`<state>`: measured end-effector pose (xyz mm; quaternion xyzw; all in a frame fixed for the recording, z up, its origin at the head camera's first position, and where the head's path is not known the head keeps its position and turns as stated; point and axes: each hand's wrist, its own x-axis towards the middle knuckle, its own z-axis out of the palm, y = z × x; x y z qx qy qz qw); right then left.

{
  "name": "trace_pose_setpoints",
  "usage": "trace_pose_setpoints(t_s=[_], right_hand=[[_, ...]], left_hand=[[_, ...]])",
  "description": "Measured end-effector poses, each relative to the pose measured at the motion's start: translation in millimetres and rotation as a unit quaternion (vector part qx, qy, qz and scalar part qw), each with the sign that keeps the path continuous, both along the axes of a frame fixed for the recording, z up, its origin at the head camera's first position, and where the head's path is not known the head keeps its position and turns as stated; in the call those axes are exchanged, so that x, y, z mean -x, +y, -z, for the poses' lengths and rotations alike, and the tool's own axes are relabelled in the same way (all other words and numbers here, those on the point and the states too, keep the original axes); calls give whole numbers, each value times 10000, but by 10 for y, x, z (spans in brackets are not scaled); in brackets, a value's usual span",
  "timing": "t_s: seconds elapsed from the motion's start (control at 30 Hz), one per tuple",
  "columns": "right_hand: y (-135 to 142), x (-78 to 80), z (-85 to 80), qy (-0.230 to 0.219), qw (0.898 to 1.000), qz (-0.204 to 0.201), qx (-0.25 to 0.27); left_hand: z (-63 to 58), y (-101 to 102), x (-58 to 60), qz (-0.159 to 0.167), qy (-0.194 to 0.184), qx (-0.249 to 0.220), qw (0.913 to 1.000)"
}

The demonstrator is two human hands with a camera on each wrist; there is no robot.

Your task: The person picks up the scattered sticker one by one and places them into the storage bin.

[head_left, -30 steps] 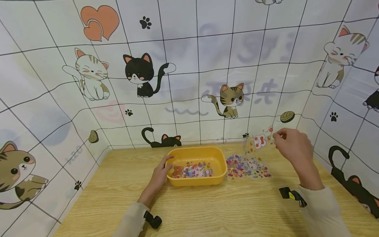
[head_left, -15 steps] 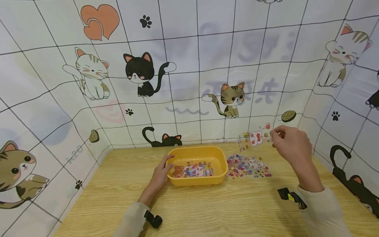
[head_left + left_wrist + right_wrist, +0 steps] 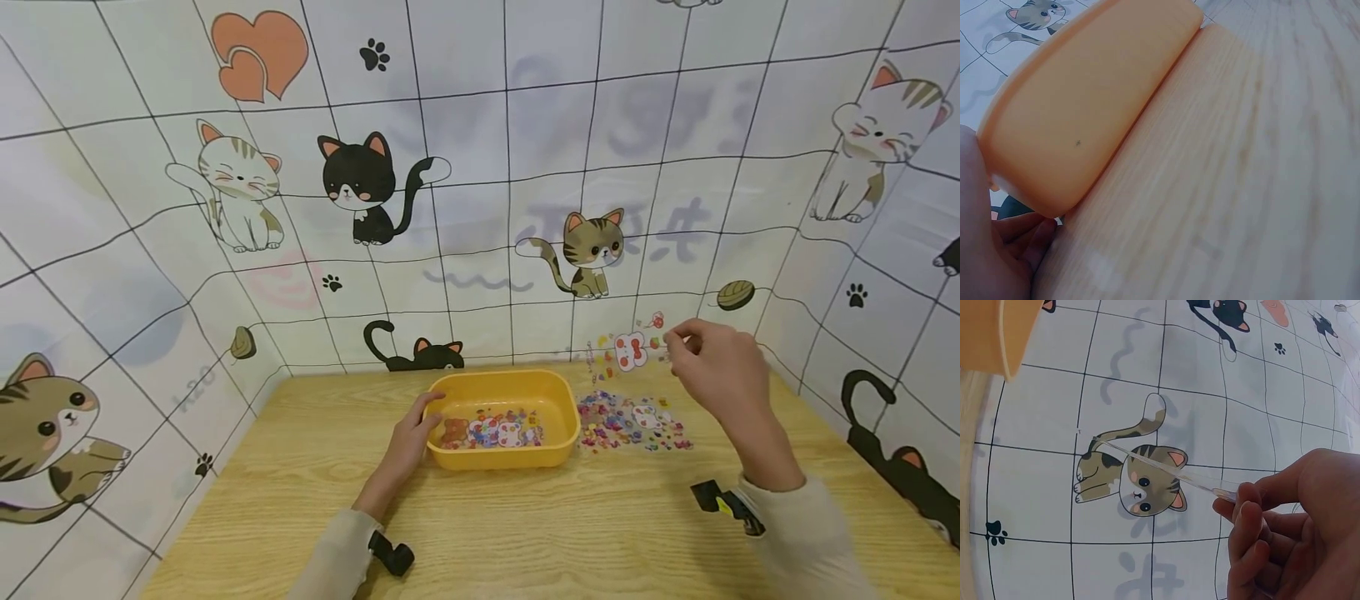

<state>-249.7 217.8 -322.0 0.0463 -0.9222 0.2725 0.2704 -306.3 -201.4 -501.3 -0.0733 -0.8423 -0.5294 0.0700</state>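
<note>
In the head view my left hand (image 3: 408,437) grips the left end of a yellow plastic tray (image 3: 504,458), with a fingertip over its rim. The left wrist view shows the tray's outer wall (image 3: 1085,100) beside that hand. My right hand (image 3: 722,371) is raised at the right, pinching a clear plastic sheet (image 3: 630,352) printed with a white cartoon head and small coloured motifs. Seen nearly edge-on in the right wrist view, the sheet (image 3: 1166,467) sticks out from thumb and fingertips. Similar printed clear pieces (image 3: 495,432) lie inside the tray.
Right of the tray, several more clear printed pieces (image 3: 630,421) lie overlapped on the wooden table (image 3: 525,525). A cat-patterned white cloth wall (image 3: 480,208) rises behind the table and on both sides.
My right hand has moved left with the clear plastic sheet, bringing it nearer the tray and above the pieces on the table. The left hand keeps its hold on the tray.
</note>
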Motion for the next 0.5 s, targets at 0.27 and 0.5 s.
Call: trace_pose_setpoints(t_s=[0.27, 0.5], right_hand=[[-93, -6, -38, -21, 9999, -29, 164], [-206, 10, -76, -83, 9994, -110, 329]], left_hand=[[6, 12, -9, -3, -54, 3, 10000], [8, 1, -1, -35, -21, 94, 9999]])
